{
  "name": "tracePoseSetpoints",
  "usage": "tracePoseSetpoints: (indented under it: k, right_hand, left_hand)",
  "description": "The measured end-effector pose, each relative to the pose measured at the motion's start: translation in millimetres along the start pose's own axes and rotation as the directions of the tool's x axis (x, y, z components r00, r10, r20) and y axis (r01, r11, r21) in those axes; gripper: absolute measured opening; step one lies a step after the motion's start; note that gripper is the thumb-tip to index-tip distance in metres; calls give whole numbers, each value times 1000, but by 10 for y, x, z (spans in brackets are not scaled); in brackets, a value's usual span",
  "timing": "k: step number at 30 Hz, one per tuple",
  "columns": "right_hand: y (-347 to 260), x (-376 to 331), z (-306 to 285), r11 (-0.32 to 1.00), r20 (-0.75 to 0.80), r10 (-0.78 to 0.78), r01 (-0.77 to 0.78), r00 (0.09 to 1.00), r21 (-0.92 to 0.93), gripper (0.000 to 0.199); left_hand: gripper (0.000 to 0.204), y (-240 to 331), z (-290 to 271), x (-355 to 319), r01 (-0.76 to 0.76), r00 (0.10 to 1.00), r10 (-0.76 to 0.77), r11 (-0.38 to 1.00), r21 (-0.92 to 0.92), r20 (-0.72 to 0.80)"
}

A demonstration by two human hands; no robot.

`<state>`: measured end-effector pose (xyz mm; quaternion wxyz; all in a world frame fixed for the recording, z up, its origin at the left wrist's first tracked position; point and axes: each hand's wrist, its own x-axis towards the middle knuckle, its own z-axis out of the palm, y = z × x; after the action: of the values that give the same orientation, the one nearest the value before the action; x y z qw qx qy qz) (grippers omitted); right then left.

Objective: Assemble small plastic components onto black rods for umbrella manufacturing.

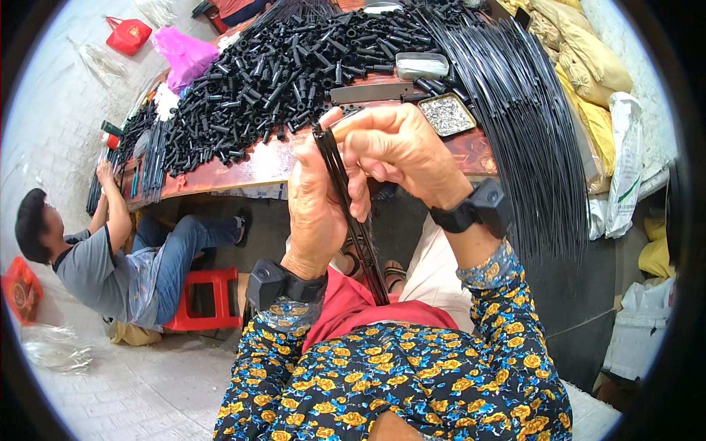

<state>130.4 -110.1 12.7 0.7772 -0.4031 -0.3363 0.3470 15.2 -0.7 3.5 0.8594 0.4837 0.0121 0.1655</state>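
Observation:
Several thin black rods [358, 239] stand in a slanting bundle in front of my body, their lower ends down near my lap. My left hand [312, 209] is closed around the bundle's upper part. Close beside the rods' top ends is my right hand [401, 147], its thumb and fingers pinched together; whatever is between them is too small or hidden to make out. On the table beyond my hands lies a big heap of short black tubes [257, 81]. A shallow tin of small silvery parts [447, 115] sits just past my right hand.
A flat metal bar [371, 92] and a clear plastic box [421, 66] lie by the heap. Long black rods [515, 132] overhang the table's right side, near yellow sacks [581, 44]. At left, another person [110, 257] works, seated on a red stool [206, 298].

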Motion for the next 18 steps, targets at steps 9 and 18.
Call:
tracePoseSetpoints:
  k: [9, 18]
  right_hand:
    - [-38, 13, 142, 999, -15, -20, 20, 1000, -45, 19]
    - [221, -41, 420, 881, -283, -374, 242, 883, -407, 15]
  left_hand:
    - [50, 280, 34, 137, 132, 989, -116, 975, 179, -97]
    - [7, 370, -75, 123, -127, 974, 127, 992, 12, -190]
